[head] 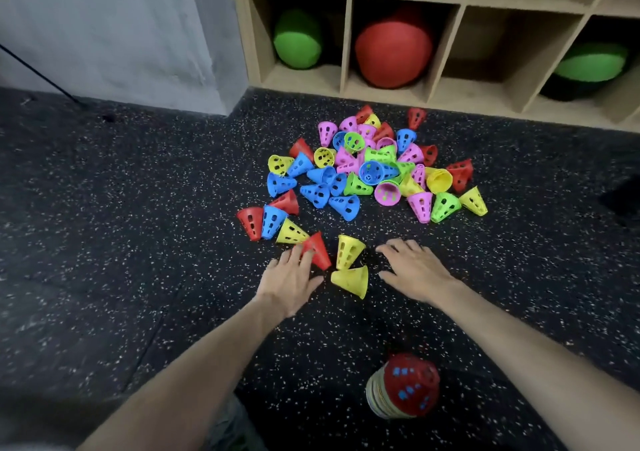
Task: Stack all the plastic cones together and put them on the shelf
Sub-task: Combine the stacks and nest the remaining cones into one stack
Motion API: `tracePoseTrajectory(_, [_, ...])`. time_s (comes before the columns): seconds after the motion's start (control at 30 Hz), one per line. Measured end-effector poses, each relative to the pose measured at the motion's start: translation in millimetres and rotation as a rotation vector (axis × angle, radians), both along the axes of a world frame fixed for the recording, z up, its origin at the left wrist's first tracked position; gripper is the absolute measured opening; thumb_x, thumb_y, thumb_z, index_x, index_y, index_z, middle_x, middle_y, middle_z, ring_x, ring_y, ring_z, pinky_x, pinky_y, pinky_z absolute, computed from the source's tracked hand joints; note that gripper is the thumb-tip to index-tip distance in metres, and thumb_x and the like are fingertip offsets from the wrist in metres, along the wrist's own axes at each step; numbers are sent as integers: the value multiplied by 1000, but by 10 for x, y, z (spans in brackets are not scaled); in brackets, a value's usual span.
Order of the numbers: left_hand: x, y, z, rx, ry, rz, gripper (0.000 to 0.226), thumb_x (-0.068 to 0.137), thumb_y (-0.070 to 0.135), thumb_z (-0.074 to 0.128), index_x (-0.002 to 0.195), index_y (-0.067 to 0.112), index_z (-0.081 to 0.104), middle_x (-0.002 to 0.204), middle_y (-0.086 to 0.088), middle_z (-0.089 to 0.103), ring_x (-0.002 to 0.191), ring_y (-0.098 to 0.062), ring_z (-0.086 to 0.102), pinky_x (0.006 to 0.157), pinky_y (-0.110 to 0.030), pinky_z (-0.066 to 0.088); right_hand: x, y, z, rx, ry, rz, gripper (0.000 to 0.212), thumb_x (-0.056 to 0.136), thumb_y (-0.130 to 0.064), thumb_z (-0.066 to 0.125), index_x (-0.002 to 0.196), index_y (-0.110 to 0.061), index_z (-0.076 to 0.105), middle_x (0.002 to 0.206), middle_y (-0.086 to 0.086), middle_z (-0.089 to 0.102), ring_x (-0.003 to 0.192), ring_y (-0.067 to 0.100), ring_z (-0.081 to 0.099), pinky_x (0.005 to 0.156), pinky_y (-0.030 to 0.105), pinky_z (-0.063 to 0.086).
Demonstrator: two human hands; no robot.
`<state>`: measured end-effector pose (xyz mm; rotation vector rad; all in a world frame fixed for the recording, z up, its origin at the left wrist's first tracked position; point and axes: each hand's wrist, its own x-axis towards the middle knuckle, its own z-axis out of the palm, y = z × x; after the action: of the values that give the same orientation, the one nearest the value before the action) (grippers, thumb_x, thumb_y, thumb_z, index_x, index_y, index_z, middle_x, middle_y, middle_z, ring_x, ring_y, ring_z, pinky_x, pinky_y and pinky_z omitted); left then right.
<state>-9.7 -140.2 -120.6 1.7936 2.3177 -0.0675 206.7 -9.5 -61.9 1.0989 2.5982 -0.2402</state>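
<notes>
speckled black rubber floor [138, 208] carries everything here. just beyond the left hand [291, 282], whose spread, straight fingers rest on it, a red cone [317, 251] lies on its side, narrow end pointing away and left; the fingers hide part of its wall. between the two hands lie two yellow cones: one [348, 251] with its wide mouth away from the hands, another [351, 280] lying crosswise, narrow end toward the left hand. the right hand [414, 270] is flat and wide, palm down, holding nothing. beyond both hands sits the loose pile of cones [370, 170], pointing every way, many half buried. behind the right hand, near the wrist side, stands a stack of cones [403, 386] with a red one on top, blurred. the wooden shelf [346, 41] lies far beyond the pile, its top cut off. no writing is legible.
</notes>
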Motion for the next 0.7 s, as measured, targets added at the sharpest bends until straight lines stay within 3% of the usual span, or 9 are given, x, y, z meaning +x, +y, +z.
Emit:
tracePoseTrajectory(0.17, [-308, 263, -283, 93, -97, 143, 66, 106, 55, 35, 158, 16, 20, 168, -10, 17, 150, -30, 30, 119, -49, 35, -107, 239, -301, -79, 69, -76, 59, 103, -41, 49, 156, -24, 29, 161, 1, 30, 143, 25, 37, 117, 47, 33])
tracePoseTrajectory(0.37, [-643, 611, -437, 256, -130, 372, 59, 106, 45, 44, 151, 8, 36, 159, -17, 33, 138, -35, 41, 107, -46, 44, -251, 501, -506, -169, 168, -152, 57, 103, -41, 49, 155, -26, 32, 161, -1, 30, 141, 23, 38, 117, 46, 35])
tracePoseTrajectory(0.6, [-1057, 832, -556, 214, -180, 414, 62, 108, 45, 40, 160, 16, 25, 166, -18, 22, 145, -37, 32, 111, -49, 38, -368, 621, -657, -205, 229, -230, 53, 103, -39, 49, 153, -25, 36, 158, -1, 34, 140, 23, 39, 115, 47, 38])
tracePoseTrajectory(0.7, [-1104, 902, -569, 236, -240, 391, 50, 109, 43, 38, 154, 22, 35, 155, -14, 38, 134, -35, 43, 96, -49, 46, -391, 632, -709, -230, 223, -252, 53, 104, -38, 50, 153, -25, 35, 158, -1, 34, 142, 23, 37, 116, 47, 36])
